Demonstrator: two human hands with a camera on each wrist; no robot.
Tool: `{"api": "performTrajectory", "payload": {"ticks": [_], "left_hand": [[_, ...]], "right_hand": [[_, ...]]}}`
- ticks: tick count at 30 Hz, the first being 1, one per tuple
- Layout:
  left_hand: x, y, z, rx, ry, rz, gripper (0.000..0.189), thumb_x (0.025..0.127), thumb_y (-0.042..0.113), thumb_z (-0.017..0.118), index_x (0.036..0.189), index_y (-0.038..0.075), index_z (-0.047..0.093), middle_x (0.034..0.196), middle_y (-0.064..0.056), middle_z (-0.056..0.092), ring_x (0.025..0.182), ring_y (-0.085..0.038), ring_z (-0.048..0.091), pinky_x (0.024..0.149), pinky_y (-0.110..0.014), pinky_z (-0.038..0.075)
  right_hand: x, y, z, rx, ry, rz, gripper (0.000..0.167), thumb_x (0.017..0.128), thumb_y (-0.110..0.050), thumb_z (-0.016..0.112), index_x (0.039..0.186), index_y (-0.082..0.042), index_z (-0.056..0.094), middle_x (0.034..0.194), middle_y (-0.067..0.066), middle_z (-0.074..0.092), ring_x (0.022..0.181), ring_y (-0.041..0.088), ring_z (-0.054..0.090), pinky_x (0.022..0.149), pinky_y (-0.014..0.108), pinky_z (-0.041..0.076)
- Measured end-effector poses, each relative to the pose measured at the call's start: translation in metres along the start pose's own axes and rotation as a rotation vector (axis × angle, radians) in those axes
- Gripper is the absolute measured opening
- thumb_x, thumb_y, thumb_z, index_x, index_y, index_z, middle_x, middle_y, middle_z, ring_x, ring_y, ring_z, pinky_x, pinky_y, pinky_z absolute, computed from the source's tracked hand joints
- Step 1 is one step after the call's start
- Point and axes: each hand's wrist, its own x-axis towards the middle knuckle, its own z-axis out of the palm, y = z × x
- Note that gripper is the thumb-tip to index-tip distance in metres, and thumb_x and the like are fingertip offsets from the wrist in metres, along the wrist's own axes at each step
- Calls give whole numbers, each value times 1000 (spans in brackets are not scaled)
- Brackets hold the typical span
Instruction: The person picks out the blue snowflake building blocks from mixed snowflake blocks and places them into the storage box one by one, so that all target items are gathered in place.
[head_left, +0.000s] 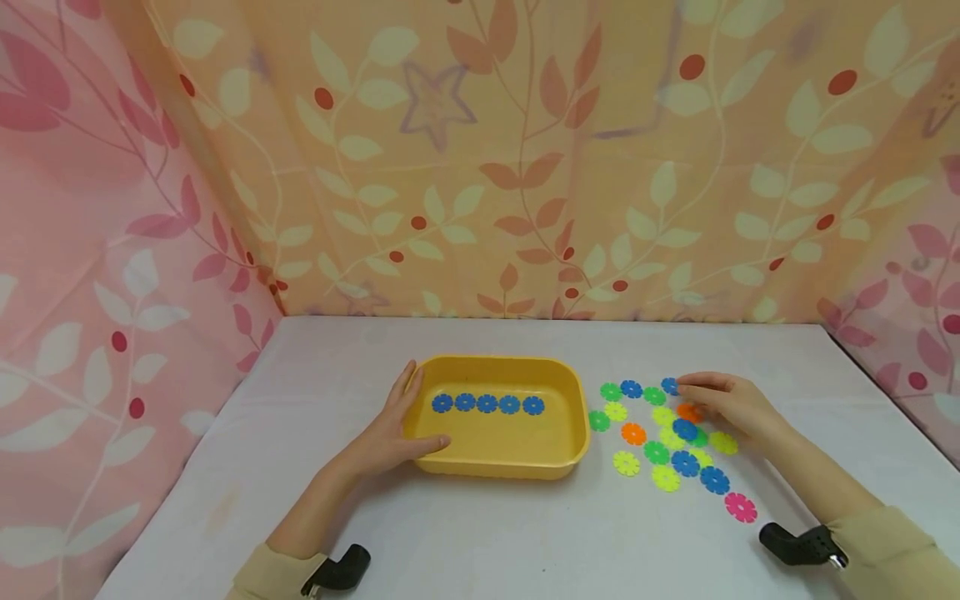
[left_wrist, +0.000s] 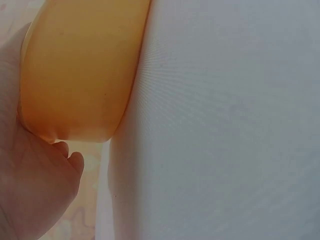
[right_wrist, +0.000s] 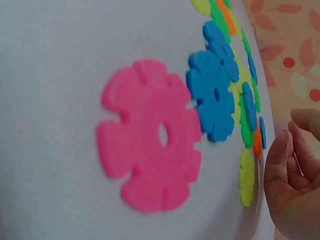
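Note:
My left hand (head_left: 390,432) grips the left end of a yellow plastic tray (head_left: 495,465), thumb over the near rim and fingers along the outer wall. Inside the tray, several blue notched flower-shaped discs (head_left: 487,404) lie in a row. In the left wrist view, the hand (left_wrist: 40,185) wraps the tray's end wall (left_wrist: 82,75). My right hand (head_left: 738,406) reaches over loose discs, its fingertips right at a blue disc (head_left: 670,386) at the back of the group. The right wrist view has this hand (right_wrist: 295,175) with fingers loosely bent, beside that disc's edge.
Right of the tray, green (head_left: 656,452), yellow (head_left: 666,478), orange (head_left: 633,434) and blue discs (head_left: 715,480) lie scattered, some overlapping. A pink disc (head_left: 741,507) lies nearest the front. The white table (head_left: 487,542) meets a patterned cloth (head_left: 480,250) behind.

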Motion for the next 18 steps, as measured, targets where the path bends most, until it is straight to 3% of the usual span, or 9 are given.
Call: {"api": "performTrajectory", "payload": {"ticks": [4, 7, 18], "left_hand": [[0, -1, 0, 7, 6, 9, 114, 79, 45, 78, 158, 13, 1, 162, 3, -14, 148, -31, -5, 113, -59, 10], [0, -2, 0, 2, 6, 7, 114, 79, 45, 78, 158, 14, 1, 162, 3, -14, 148, -31, -4, 113, -59, 10], [1, -3, 2, -12, 6, -4, 114, 79, 45, 78, 158, 16, 2, 162, 6, -13, 148, -31, -3, 113, -60, 11]], "right_hand": [[7, 7, -3, -127, 43, -33, 59, 96, -39, 61, 134, 5, 52, 123, 19, 58, 91, 18, 60, 75, 20, 53], [11, 10, -4, -226, 76, -60, 54, 96, -35, 62, 132, 5, 54, 122, 23, 59, 91, 22, 60, 72, 18, 52], [20, 10, -5, -437, 138, -71, 52, 88, -34, 72, 120, 5, 60, 91, 9, 62, 83, 25, 55, 62, 21, 48]]}}
